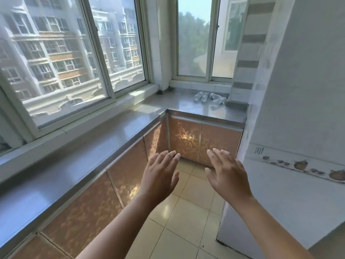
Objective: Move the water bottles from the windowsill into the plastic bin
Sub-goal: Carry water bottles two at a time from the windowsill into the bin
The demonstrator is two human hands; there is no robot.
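Just two bare forearms coming up from the bottom of the shot, no sleeves anywhere in sight. Nothing on either wrist, no watch, no band, no bracelet. Left hand bare too, no glove, no rings showing on the fingers. Same deal with the right hand: ungloved, ringless as far as visible. Short nails, plain, no polish that can be made out. Slim arms, smooth, no marks or tattoos showing. Upper arms and everything above out of frame.
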